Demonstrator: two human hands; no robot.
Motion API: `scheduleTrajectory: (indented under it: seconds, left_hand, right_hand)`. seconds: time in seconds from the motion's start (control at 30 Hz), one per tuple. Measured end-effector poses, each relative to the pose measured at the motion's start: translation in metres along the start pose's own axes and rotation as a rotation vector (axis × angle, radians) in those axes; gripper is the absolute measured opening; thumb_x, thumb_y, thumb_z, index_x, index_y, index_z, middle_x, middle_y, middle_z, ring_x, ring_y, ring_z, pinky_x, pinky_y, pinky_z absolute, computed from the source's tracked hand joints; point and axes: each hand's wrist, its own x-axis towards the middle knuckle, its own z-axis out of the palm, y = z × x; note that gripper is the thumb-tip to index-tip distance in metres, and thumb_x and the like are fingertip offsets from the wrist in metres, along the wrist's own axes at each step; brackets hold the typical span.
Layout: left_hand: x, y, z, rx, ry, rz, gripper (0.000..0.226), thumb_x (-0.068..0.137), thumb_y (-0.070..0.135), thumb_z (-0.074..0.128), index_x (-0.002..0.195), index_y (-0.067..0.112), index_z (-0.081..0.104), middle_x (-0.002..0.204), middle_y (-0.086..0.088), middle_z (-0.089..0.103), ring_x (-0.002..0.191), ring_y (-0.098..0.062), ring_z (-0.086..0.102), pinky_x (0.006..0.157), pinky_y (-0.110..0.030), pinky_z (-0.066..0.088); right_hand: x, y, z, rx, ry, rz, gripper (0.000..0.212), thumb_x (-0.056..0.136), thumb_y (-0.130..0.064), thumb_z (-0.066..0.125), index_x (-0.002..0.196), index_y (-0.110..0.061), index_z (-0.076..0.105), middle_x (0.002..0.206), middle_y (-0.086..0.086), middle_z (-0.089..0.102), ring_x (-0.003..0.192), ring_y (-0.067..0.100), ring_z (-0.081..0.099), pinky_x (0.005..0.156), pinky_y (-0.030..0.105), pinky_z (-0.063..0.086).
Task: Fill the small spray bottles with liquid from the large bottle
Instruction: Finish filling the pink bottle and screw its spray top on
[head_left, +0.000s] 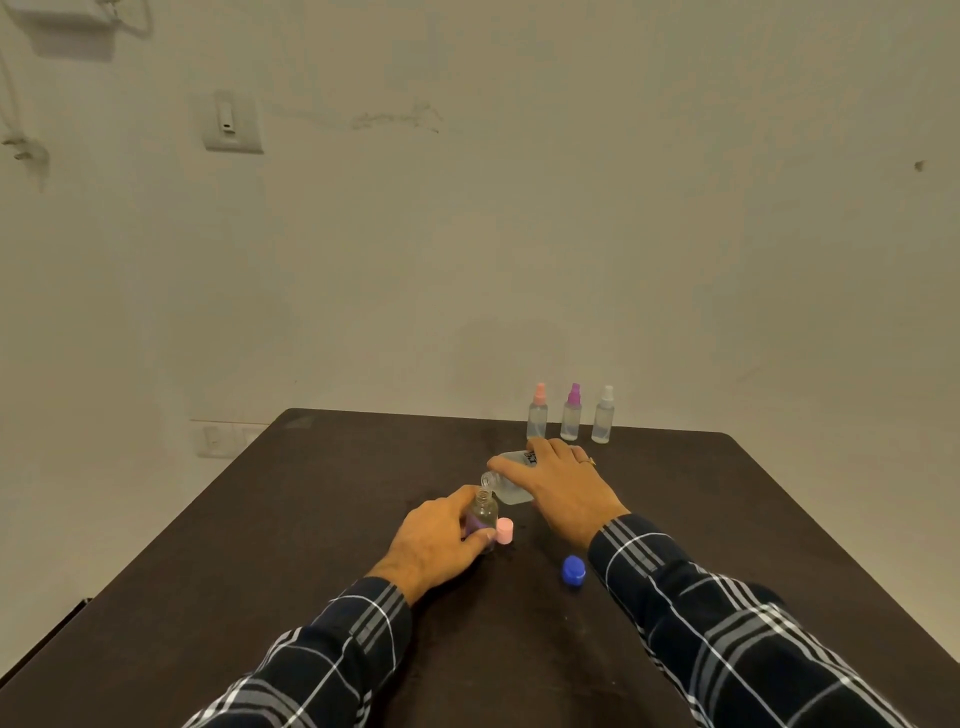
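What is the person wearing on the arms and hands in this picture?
Both arms wear long sleeves of dark navy cloth with a white and grey check; the left sleeve and the right sleeve end at the wrists. The left hand shows no glove or ring. The right hand has a gold-coloured ring on one finger.

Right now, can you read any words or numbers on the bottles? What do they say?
Large bottle, tilted in the right hand: dark print on its side, too blurred to read.
Open small bottle in the left hand, three capped spray bottles behind, blue cap: no words visible.
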Motion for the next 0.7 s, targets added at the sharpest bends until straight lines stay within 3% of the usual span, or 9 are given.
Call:
scheduleTrajectory:
  seconds: [0.7]
  left_hand:
    - [-0.0009, 0.0021, -0.0014, -0.002, 0.007, 0.025, 0.059, 0.094, 0.049, 0.062, 0.145, 0.030, 0.040, 0.126, 0.006, 0.065, 0.110, -0.011, 0.062, 0.100, -0.033, 0.051]
  right_hand:
    - [-0.0028, -0.0017, -0.0058, -0.051, 0.063, -0.027, 0.073, 0.097, -0.010, 0.057, 0.147, -0.047, 0.018, 0.150, 0.016, 0.027, 0.140, 0.040, 0.026, 0.115, 0.062, 0.023]
